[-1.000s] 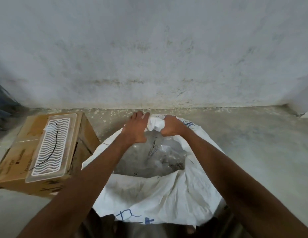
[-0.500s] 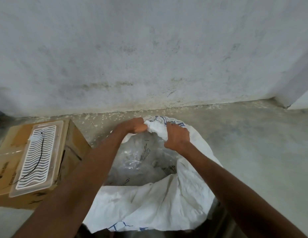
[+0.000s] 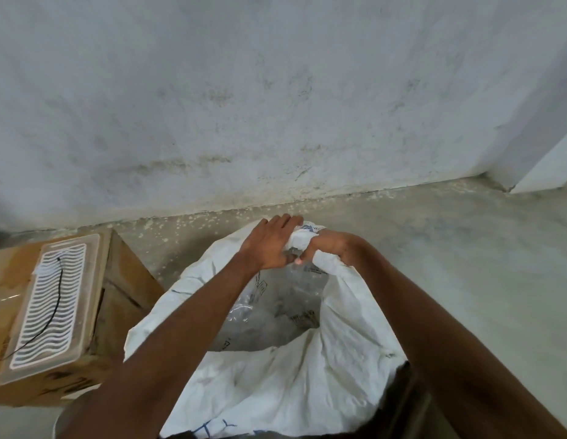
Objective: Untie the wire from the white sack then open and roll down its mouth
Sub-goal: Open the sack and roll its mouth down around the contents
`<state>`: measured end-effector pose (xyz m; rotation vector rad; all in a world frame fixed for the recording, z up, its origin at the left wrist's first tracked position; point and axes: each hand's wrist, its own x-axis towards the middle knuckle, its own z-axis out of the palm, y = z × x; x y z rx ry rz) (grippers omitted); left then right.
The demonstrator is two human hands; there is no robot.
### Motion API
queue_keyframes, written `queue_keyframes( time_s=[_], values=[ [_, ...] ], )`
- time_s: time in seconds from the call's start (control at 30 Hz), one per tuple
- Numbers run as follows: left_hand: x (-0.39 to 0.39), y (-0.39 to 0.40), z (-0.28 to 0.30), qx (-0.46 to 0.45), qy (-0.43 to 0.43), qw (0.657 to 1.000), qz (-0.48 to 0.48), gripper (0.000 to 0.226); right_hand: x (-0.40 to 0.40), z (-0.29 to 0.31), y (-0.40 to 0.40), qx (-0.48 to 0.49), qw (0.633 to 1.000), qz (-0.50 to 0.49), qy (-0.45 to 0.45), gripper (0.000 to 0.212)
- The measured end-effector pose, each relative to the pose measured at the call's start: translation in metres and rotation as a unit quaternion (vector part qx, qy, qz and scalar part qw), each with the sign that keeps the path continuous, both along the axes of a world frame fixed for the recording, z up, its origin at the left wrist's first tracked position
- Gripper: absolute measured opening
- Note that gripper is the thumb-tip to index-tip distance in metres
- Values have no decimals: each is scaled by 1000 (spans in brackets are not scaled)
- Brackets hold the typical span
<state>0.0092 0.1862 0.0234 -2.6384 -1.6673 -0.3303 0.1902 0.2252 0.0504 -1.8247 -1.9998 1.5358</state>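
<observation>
Head view: we look down on the white sack (image 3: 275, 384) standing on the floor (image 3: 465, 280) before the wall (image 3: 275, 90), its mouth already wide open and clear plastic contents (image 3: 275, 305) showing inside. Both hands meet at the far edge of the mouth. Our left hand (image 3: 269, 245) lies over the bunched rim (image 3: 302, 237), its fingers (image 3: 286, 220) draped across the top and only loosely bent; we cannot tell how firmly they hold. Our right hand (image 3: 331, 248) is clenched around the same fold of fabric, fingers curled under it. The bunched rim lies directly between and beneath the fingers, and the rest of the mouth runs back from them toward our body, its near lip sagging lower than the far one. We judge that the rolling step turns on this: the fabric to be turned over sits at the fingers themselves, and both hands are equally near it. The wire (image 3: 52, 299), thin and black, rests well apart to the left of the fingers on a ribbed tray (image 3: 51, 305) atop a cardboard box (image 3: 120, 299).
</observation>
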Motion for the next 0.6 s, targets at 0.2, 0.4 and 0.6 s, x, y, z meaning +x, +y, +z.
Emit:
queue_keyframes(
  time_s=[0.2, 0.4, 0.6],
  values=[
    [6, 15, -1, -58, 69, 992, 93, 39, 5, -8, -22, 54, 998, 9, -31, 79],
    [1, 33, 10, -201, 146, 961, 124, 60, -1, -39, -78, 296, 901, -68, -309, 90],
    [14, 14, 8, -156, 82, 983, 59, 103, 12, -25, -53, 51, 988, -142, -38, 37]
  ],
)
